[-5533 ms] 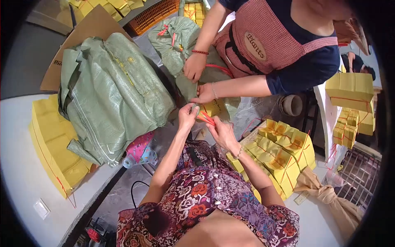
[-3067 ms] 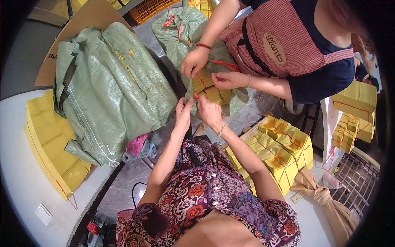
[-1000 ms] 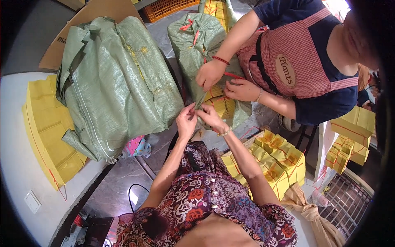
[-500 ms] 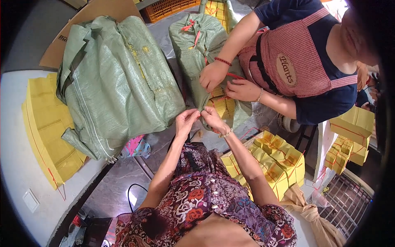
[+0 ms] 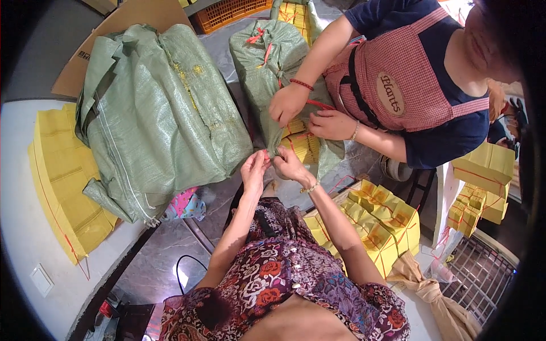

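A long green woven sack (image 5: 250, 71) lies on the floor ahead of me, with red ties along its top. Through its open near part, yellow paper bundles (image 5: 303, 149) show. My right hand (image 5: 290, 165) pinches the gathered near edge of the sack. Close beside it, my left hand (image 5: 254, 170) is closed, and a bit of red tie (image 5: 266, 154) shows at its fingertips. Across from me, a co-worker's hand (image 5: 288, 104) rests over the sack's opening, and the co-worker's other hand (image 5: 333, 124) is beside a red strip (image 5: 320, 104).
A bulky green sack (image 5: 165, 113) stands at the left beside stacked yellow paper (image 5: 60, 170) on a white surface (image 5: 23, 216). Tied yellow bundles (image 5: 378, 221) sit at my right, near a metal rack (image 5: 480, 278). An orange crate (image 5: 230, 12) is at the back.
Red tie now shows at my left fingertips, and both my hands remain at the sack's near edge. The co-worker's hands have barely shifted, while the whole view has slid slightly.
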`<action>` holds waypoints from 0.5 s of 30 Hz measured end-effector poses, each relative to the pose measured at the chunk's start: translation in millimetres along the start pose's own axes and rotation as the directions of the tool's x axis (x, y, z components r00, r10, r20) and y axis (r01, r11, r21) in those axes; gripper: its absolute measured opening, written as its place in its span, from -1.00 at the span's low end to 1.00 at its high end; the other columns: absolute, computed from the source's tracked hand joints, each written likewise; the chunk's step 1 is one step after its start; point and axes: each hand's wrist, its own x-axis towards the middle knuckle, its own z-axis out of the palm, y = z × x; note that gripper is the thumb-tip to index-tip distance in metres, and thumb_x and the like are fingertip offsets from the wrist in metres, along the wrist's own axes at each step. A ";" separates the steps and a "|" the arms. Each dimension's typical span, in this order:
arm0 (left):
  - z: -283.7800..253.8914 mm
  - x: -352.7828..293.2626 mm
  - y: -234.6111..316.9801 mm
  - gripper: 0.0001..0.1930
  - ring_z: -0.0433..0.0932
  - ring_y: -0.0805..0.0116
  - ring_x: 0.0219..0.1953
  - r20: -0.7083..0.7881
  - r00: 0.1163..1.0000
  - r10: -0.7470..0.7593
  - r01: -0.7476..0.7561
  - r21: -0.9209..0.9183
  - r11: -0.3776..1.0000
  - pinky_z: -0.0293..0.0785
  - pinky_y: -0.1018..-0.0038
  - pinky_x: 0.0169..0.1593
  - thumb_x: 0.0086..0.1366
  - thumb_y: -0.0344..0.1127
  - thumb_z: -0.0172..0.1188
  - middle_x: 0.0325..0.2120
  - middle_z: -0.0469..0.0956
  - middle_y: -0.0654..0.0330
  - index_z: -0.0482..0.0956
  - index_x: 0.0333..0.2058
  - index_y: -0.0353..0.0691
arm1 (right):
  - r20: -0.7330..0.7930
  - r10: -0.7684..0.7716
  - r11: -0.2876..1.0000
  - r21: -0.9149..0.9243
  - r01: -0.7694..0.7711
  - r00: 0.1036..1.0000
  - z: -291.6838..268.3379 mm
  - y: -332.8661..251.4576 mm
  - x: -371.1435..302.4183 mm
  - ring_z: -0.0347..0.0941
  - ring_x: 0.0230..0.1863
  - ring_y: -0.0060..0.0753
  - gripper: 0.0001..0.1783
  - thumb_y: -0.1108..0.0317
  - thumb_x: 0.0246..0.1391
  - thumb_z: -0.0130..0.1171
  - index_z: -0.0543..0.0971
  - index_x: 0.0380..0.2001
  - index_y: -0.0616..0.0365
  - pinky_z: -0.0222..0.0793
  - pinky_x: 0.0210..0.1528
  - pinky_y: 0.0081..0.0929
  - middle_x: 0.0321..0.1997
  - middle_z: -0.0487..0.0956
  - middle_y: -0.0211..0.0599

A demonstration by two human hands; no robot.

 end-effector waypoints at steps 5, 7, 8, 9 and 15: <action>2.7 -8.4 -8.4 -0.75 0.50 0.51 -0.30 -0.057 0.989 0.135 -0.125 0.161 0.979 0.49 0.59 -0.20 0.17 -0.36 0.23 -0.29 0.54 0.24 0.51 -0.18 -0.30 | 0.206 0.350 0.906 0.174 -0.386 0.914 -4.8 -10.0 6.0 0.21 -0.56 -0.76 -0.84 0.43 0.03 -0.06 0.44 -0.30 0.21 0.18 -0.52 -0.66 -0.59 0.34 -0.60; 5.0 -6.7 -9.6 -0.77 0.50 0.51 -0.31 -0.090 0.991 0.097 -0.093 0.046 0.995 0.49 0.59 -0.21 0.17 -0.36 0.23 -0.30 0.54 0.25 0.51 -0.20 -0.29 | 0.154 0.331 0.919 0.169 -0.355 0.931 2.4 -4.4 3.3 0.22 -0.54 -0.74 -0.82 0.42 0.04 -0.05 0.44 -0.28 0.23 0.19 -0.50 -0.65 -0.56 0.35 -0.56; 6.1 -5.6 -10.4 -0.78 0.50 0.51 -0.32 -0.120 0.991 0.055 -0.063 -0.071 0.995 0.49 0.59 -0.22 0.16 -0.37 0.24 -0.31 0.54 0.26 0.52 -0.21 -0.27 | 0.102 0.311 0.932 0.162 -0.324 0.945 6.7 -2.6 1.1 0.24 -0.52 -0.71 -0.81 0.42 0.04 -0.05 0.43 -0.26 0.24 0.21 -0.48 -0.64 -0.53 0.37 -0.51; 8.0 -4.1 -11.5 -0.78 0.50 0.51 -0.32 -0.117 0.992 0.053 -0.062 -0.071 0.996 0.49 0.59 -0.22 0.16 -0.37 0.24 -0.31 0.54 0.26 0.52 -0.21 -0.27 | 0.099 0.311 0.932 0.162 -0.324 0.945 11.3 -1.2 -2.7 0.24 -0.52 -0.71 -0.81 0.42 0.04 -0.05 0.43 -0.26 0.24 0.21 -0.48 -0.64 -0.53 0.37 -0.51; 5.3 -7.0 -7.6 -0.86 0.49 0.53 -0.43 -0.279 0.958 0.071 -0.126 -0.187 0.974 0.46 0.60 -0.26 0.22 -0.38 0.17 -0.40 0.53 0.28 0.52 -0.25 -0.24 | -0.246 0.223 0.972 0.135 -0.194 0.943 23.3 -21.4 -19.3 0.48 -0.25 -0.21 -0.68 0.39 0.04 0.05 0.36 -0.12 0.26 0.38 -0.27 -0.34 -0.27 0.51 0.00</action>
